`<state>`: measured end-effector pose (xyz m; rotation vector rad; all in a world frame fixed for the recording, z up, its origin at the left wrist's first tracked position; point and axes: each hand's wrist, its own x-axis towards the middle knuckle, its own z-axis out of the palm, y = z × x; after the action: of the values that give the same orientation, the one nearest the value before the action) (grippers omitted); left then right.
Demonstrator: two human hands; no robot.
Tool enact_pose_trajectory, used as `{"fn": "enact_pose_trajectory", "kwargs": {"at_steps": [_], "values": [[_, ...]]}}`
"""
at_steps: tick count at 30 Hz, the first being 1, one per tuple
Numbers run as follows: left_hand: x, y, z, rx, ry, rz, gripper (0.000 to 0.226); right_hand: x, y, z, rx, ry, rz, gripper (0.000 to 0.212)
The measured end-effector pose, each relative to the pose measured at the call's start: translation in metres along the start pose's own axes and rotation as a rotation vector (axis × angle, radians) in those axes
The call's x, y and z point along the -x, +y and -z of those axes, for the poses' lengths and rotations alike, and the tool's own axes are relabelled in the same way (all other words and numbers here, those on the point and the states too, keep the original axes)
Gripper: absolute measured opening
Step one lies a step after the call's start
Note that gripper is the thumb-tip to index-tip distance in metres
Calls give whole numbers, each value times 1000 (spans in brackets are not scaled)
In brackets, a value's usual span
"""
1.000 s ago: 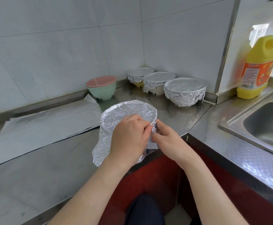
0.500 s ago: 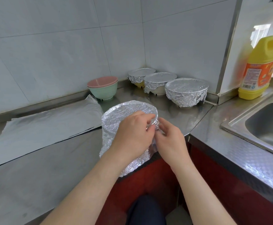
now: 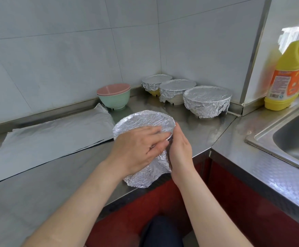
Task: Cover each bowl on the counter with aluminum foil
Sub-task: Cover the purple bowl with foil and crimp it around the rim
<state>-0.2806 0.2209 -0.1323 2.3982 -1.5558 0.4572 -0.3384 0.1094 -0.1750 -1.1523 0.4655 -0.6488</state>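
Both spread flat: left hand [image 3: 136, 150] on foil [image 3: 141, 121] top, right hand [image 3: 180, 150] pressing its side | foil likely thin, tear-prone | smooth along edge

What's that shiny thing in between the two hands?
A bowl wrapped in foil. In the head view, the left hand lies flat on its top and the right hand presses against its side.

Premises: a kitchen, domestic in scale. A stainless-steel table [image 3: 207, 132] runs into a corner of white tiled wall [image 3: 56, 50], with an inset steel sink [image 3: 291, 139] at right. A yellow handled bottle [image 3: 287, 75] stands beside the sink. Foil-covered bowls [image 3: 207, 98] and stacked bowls [image 3: 114, 98] sit on the table. Red cabinet fronts [image 3: 234, 193] lie below.
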Motion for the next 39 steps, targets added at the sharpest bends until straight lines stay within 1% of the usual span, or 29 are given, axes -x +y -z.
{"fn": "enact_pose_trajectory", "kwargs": {"at_steps": [1,2,4,5,6,7,9,10,12,14,15,17,19,20,21,22,24,25,26,27,29,32,34,36,39], "values": [[0,-1,-1,-3,8,-7,59,-1,1,-1,36,8,13,53],[0,-2,-2,-6,20,-19,58,-2,2,-1,68,7,11,63],[1,-2,-2,-23,31,-49,57,-4,4,1,74,-18,-19,92],[0,-2,-1,-19,25,-63,57,-7,4,3,65,-35,-34,100],[0,-2,-1,13,23,-66,57,-7,1,4,55,-48,-46,99],[-1,-2,-1,69,27,-52,56,-8,-2,5,45,-50,-58,91],[-3,-4,-3,169,72,-41,50,-11,-6,7,11,-7,-84,63],[-2,-3,-4,172,101,-57,47,-12,-5,8,9,4,-94,53],[-2,0,-6,139,147,-98,42,-12,-5,7,27,-15,-91,50],[-2,1,-7,116,160,-139,42,-14,-3,6,52,-36,-94,54],[-2,0,-5,152,153,-134,41,-15,-4,6,70,-42,-96,57],[-3,-6,3,321,160,-28,36,-18,-5,10,112,-29,-84,71],[-5,-22,14,428,295,149,27,-24,-6,15,95,-14,-94,86],[-9,-35,17,425,357,258,21,-25,-8,16,85,-9,-108,87],[-13,-48,20,413,375,365,18,-26,-12,16,79,-24,-127,85],[-17,-59,21,427,336,457,21,-24,-17,14,74,-40,-158,83],[-23,-74,16,591,183,575,30,-20,-28,6,93,-47,-198,79],[-25,-77,11,703,124,613,33,-19,-30,3,111,-45,-180,71],[-25,-76,7,785,101,635,35,-17,-32,1,130,-49,-150,61],[-24,-74,3,834,114,645,36,-17,-31,0,151,-51,-124,53],[-22,-70,-3,888,160,653,38,-20,-30,1,178,-62,-94,48],[-17,-68,-4,900,181,668,39,-25,-28,0,236,-71,-94,47],[-15,-72,-2,850,177,683,40,-27,-30,-1,284,-80,-104,45],[-20,-77,2,723,149,657,41,-29,-33,1,307,-80,-98,46],[-39,-83,12,488,41,561,39,-31,-42,4,340,-92,-63,49]]}}
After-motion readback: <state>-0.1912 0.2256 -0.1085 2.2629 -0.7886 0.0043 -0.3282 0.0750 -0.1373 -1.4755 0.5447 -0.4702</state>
